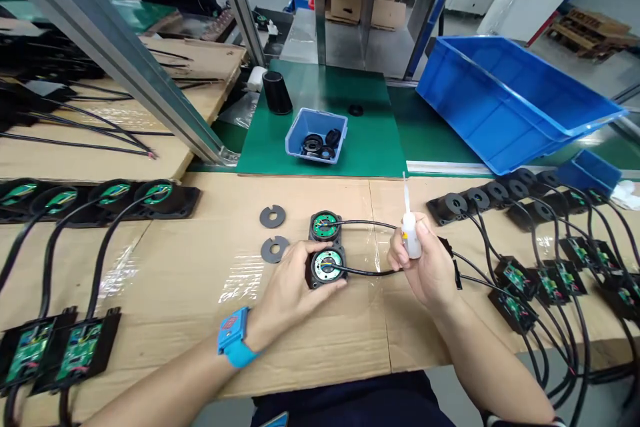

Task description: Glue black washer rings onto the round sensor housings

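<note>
Blue wrist strap [242, 349]: broad band, rectangular housing [239, 329], reddish square marking [231, 322] on the housing face. Left grip [295, 280], directly forward of the wrist strap: bare. Right grip [427, 263], well to the right of the wrist strap: bare. Dark navy garment [350, 403]: below and right of the wrist strap. Dark sleeve [493, 419], pale-edged, partly cropped: far right of the wrist strap.

The left hand [290, 280] grips a black housing [328, 267]; the right hand [429, 267] holds a white bottle [411, 238].

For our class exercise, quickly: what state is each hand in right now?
Left hand: holding the nearer middle housing between thumb and fingers.
Right hand: closed, holding the white nozzle bottle.
</note>
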`<state>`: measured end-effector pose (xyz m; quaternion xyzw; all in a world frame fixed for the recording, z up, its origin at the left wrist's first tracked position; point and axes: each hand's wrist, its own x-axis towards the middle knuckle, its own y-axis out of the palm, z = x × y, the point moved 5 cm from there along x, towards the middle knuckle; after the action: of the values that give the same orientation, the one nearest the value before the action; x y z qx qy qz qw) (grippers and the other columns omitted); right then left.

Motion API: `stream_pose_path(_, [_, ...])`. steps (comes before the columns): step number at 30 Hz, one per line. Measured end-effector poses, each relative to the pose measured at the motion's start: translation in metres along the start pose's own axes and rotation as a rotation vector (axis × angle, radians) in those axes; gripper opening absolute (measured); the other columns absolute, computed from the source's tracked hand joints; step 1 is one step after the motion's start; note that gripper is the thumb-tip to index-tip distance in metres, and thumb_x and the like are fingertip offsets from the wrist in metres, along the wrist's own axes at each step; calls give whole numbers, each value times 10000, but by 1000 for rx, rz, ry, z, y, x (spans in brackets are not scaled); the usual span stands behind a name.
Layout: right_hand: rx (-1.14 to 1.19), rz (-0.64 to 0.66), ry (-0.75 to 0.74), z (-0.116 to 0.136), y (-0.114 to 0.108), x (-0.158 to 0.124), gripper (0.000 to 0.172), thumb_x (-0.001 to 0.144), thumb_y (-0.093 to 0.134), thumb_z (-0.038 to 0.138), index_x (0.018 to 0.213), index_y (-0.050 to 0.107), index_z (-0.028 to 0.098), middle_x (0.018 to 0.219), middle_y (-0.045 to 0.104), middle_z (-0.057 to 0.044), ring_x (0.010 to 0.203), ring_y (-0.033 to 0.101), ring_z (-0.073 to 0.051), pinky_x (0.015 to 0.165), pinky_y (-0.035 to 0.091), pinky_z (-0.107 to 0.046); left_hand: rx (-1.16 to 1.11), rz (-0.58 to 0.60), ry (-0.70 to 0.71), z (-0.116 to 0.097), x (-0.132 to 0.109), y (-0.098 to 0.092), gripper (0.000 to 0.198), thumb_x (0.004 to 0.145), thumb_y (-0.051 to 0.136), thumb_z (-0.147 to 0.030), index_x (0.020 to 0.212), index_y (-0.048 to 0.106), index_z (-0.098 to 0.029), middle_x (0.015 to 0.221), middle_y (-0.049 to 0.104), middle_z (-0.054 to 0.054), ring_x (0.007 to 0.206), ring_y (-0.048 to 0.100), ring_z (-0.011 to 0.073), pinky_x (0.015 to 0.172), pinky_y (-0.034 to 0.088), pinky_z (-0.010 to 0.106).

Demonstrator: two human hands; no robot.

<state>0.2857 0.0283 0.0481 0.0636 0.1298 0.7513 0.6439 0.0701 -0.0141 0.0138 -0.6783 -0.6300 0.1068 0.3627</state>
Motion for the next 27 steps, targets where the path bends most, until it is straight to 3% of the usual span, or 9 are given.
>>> stream_pose_path(4, [18, -148, -123, -14, -4, -29, 258, 1022, 554, 529, 1066, 478, 286, 610, 453, 83, 516, 384, -105, 478, 400, -178, -7, -111, 145, -15, -5, -15, 543, 900, 755, -348, 1341, 480, -189, 1191, 639, 137, 1066, 634, 263, 871, 580, 429])
stream_pose_path(7, [24, -173, -146, -28, -1, -42, 185, 1053, 517, 481, 1108, 475, 310, 634, 452, 85, 503, 357, -97, 429, 372, -142, -67, -136, 198, -21, -7, -19, 472, 895, 758, -239, 1279, 488, -195, 1173, 626, 125, 1080, 630, 251, 875, 578, 412])
stream_pose_path(11, [-1, -186, -209, -31, 2, -25, 206, 1036, 559, 479, 1082, 489, 291, 635, 450, 85, 549, 399, -112, 509, 504, -206, -36, -106, 282, -25, -12, -16, 311, 901, 737, -173, 1147, 548, -179, 1227, 602, 145, 1132, 635, 249, 884, 582, 376])
stream_pose_path(17, [24, -207, -248, -24, 0, 4, 285, 995, 609, 528, 1069, 491, 280, 611, 437, 98, 521, 385, -109, 508, 527, -217, 84, -78, 405, -42, -9, -19, 168, 892, 734, -179, 1012, 630, -125, 1199, 606, 185, 1018, 676, 240, 788, 604, 304])
stream_pose_path(22, [83, -174, -189, -23, -2, -2, 267, 990, 626, 517, 1064, 510, 288, 597, 486, 100, 464, 410, -100, 445, 494, -197, 199, 41, 416, -61, 4, -12, 96, 927, 660, -176, 867, 585, -167, 1112, 614, 140, 886, 684, 221, 723, 611, 324])
stream_pose_path(25, [144, -197, -168, -15, -9, -4, 281, 962, 668, 528, 1001, 583, 263, 581, 496, 89, 439, 384, -81, 410, 438, -163, 187, 38, 371, -60, 5, -8, 74, 933, 667, -201, 937, 598, -176, 1116, 635, 134, 901, 697, 222, 725, 617, 320])
stream_pose_path(27, [173, -231, -166, -7, -17, -3, 307, 931, 707, 535, 940, 633, 237, 548, 449, 91, 428, 332, -68, 392, 392, -143, 131, 1, 315, -53, 2, -7, 187, 917, 710, -227, 1048, 589, -169, 1130, 661, 137, 959, 709, 232, 766, 623, 320])
